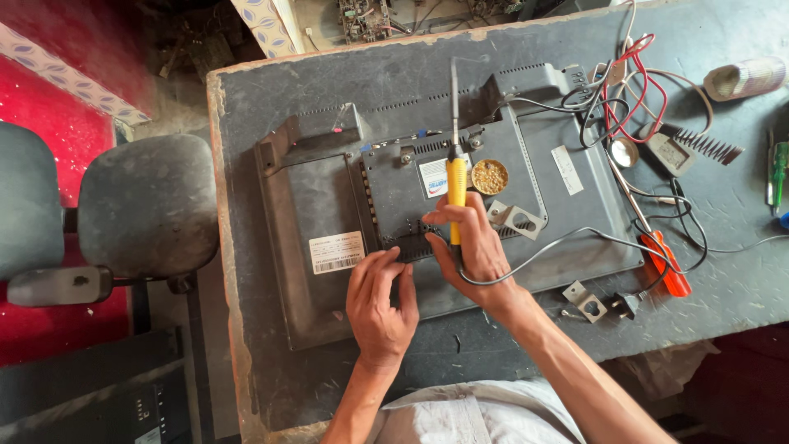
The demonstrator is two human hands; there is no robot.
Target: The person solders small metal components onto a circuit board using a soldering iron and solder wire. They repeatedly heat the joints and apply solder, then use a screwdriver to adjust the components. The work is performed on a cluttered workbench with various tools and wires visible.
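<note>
Dusty grey worktable point(329, 82); perhaps a repair shop.

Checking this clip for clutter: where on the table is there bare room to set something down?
Bare table lies along the far-left edge, beyond the monitor back, and at the near right between the plug and the table's front edge. The right side is crowded with wires, a spring and an orange screwdriver. Both hands, left and right, occupy the monitor's middle.

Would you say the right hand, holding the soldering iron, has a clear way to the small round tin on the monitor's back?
Probably yes: the tin lies just beyond the right hand, beside the soldering iron, with nothing between.
</note>
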